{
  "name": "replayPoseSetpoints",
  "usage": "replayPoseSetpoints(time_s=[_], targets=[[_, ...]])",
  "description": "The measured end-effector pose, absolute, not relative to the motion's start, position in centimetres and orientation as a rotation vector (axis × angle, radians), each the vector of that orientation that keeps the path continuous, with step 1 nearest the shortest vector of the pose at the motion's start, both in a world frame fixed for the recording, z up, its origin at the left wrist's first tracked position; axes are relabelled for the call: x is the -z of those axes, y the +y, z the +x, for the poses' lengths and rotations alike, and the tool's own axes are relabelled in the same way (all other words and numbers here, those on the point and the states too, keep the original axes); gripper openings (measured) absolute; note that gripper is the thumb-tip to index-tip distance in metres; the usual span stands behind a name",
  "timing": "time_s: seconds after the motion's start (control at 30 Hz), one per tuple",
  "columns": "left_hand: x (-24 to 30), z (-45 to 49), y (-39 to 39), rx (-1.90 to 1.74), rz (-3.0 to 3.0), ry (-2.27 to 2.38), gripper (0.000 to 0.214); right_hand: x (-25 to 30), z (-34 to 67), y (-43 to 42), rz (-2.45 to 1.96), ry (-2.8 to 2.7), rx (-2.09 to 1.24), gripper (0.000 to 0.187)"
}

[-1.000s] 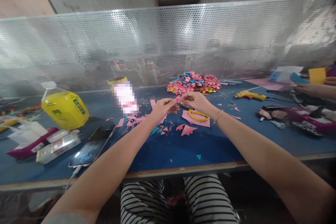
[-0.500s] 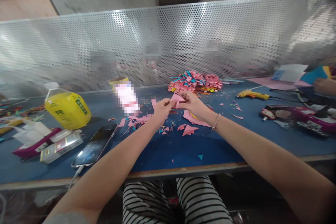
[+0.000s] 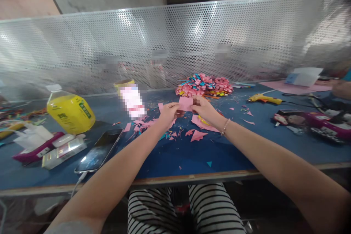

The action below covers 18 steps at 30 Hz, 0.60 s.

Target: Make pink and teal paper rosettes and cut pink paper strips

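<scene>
A small flat piece of pink paper (image 3: 185, 104) is stretched between my two hands above the table. My left hand (image 3: 169, 114) pinches its left edge, and my right hand (image 3: 204, 109) pinches the right edge. Below my left hand lie pink paper scraps (image 3: 142, 125) and small coloured slivers. A larger pink sheet (image 3: 197, 123) with something yellow on it lies partly hidden under my right hand. Nearer me are pink offcuts (image 3: 197, 135). Behind my hands sits a heap of pink, blue and yellow cut-paper pieces (image 3: 201, 85).
On the left stand a yellow-liquid bottle (image 3: 71, 113), a small box (image 3: 64, 153) and a plugged-in phone (image 3: 100, 151). A second phone with a blurred screen (image 3: 133, 100) leans upright. Rightward are a yellow glue gun (image 3: 264, 98) and a purple item (image 3: 326, 124). A perforated metal screen (image 3: 181, 36) runs behind.
The pink paper, folded or tilted before, now shows flat and square between my hands. My hands have drawn slightly apart. At far right, another person's hand and blue paper have moved mostly out of view.
</scene>
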<state>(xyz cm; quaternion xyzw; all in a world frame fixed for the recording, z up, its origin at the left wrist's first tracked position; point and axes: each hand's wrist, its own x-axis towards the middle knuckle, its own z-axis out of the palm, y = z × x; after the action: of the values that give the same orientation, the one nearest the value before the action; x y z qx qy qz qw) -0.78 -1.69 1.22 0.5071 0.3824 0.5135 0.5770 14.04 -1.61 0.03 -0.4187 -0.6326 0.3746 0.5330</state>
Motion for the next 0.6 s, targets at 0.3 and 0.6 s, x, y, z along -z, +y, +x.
replayPoseSetpoints(time_s=[0.3,0.6], targets=[[-1.2,-1.2,-1.5,-1.172,1.286,0.93,0.016,-0.3,14.9,-1.4,-1.007,-1.572,-0.586,0.01],[-1.7,-1.0,-2.1,-1.171,1.277,0.722,0.027,-0.4,15.0,-1.6,-0.94,-1.557,-0.657,0.018]])
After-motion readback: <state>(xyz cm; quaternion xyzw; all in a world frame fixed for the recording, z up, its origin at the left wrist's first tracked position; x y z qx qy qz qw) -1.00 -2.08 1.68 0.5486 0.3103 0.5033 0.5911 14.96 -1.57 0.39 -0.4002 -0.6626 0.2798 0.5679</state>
